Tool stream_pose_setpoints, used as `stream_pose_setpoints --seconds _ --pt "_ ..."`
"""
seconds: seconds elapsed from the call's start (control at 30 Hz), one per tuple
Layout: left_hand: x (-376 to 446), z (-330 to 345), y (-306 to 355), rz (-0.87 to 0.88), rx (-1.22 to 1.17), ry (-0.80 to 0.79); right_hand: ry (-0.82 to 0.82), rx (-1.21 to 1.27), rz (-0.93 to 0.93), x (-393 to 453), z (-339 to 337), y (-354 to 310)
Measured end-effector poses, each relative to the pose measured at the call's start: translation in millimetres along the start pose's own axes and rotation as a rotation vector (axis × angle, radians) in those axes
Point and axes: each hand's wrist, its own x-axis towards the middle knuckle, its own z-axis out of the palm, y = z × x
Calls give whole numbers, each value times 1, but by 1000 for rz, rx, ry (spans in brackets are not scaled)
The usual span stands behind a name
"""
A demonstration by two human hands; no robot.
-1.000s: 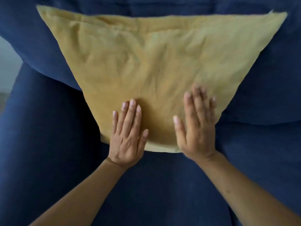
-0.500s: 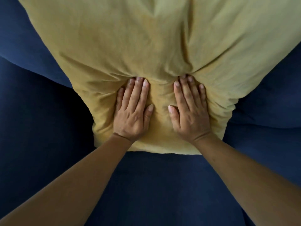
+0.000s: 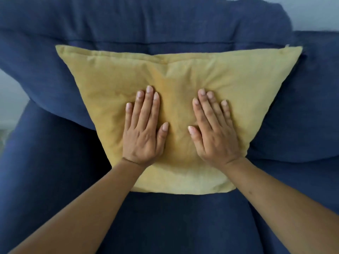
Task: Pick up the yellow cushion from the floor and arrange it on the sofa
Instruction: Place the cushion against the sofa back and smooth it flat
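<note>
Found yellow cushion (image 3: pixel 176 74) propped against blue sofa (image 3: pixel 165 28) backrest, long axis left-to-right, left hand (image 3: pixel 144 133) and right hand (image 3: pixel 213 133) flat, fingers (image 3: pixel 149 105) extended, gripping nothing, equally near.

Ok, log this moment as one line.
stage: arranging | yellow cushion: on sofa, leaning on backrest | left hand: flat on cushion | right hand: flat on cushion | nothing gripped

The blue sofa (image 3: pixel 55 180) carries the yellow cushion (image 3: pixel 183 79) against its backrest.
</note>
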Motion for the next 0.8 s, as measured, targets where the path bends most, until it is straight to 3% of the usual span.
stream_pose_setpoints --seconds 0.2,0.4,0.53,0.8 --pt "33 -19 -27 92 77 40 40 -31 10 29 -9 10" --pt "61 -16 -49 85 160 -83 -98 -67 8 57 -4 25" --pt "62 -17 -61 28 142 -40 -26 -81 91 61 -8 44" --pt "77 -37 -87 -142 106 -99 -161 -121 259 67 -18 81"
